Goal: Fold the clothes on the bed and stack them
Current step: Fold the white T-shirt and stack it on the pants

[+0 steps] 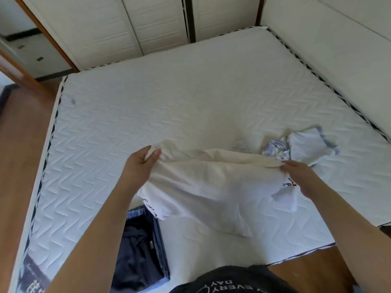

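Head view, 1 frame. Cream-white cotton T-shirt with black lettering (211, 187) stretched above the white quilted mattress of the bed (169, 102), near its front edge. Left hand (141, 163) pinching the shirt's left upper edge, thumb over bunched fabric. Right hand (300, 172) gripping the right edge. Crumpled pale blue-and-white garment (304, 146) lying just beyond the right hand. Folded dark navy clothing (141, 250) at lower left on the mattress.

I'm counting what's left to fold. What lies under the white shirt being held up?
Under the white shirt, a dark folded garment shows at its lower left on the mattress. Whatever else lies beneath is covered.
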A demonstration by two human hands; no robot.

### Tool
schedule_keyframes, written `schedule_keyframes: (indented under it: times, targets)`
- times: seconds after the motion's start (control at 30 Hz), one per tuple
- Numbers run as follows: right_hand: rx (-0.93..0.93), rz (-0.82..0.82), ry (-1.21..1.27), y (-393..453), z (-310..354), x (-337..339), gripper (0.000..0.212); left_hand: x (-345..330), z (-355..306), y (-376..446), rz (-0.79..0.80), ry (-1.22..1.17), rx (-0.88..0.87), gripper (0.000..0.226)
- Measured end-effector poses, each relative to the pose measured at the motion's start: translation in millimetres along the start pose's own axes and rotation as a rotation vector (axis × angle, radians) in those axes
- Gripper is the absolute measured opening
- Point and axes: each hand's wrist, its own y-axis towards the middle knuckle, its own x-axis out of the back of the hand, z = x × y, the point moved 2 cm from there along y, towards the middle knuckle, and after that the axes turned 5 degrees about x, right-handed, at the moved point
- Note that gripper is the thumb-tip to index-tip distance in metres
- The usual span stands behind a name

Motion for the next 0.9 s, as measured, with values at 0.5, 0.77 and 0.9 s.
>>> schedule_keyframes:
  times: [0.5,0.77,0.9]
  targets:
    - [0.784,0.665,-0.491,-20.3,43.6,-160.7,0.037,-53.5,-71.5,-9.4,0.167,0.096,-0.136,0.044]
    - [0.929,0.760,-0.728,-8.8,17.1,-164.8,0.035,-37.1,-67.8,-22.5,0.079,0.089,-0.148,0.020]
    - [0.844,0.928,-1.131,-11.3,11.6,-164.8,0.036,-33.7,-67.0,-25.4,0.045,0.080,-0.137,0.021]
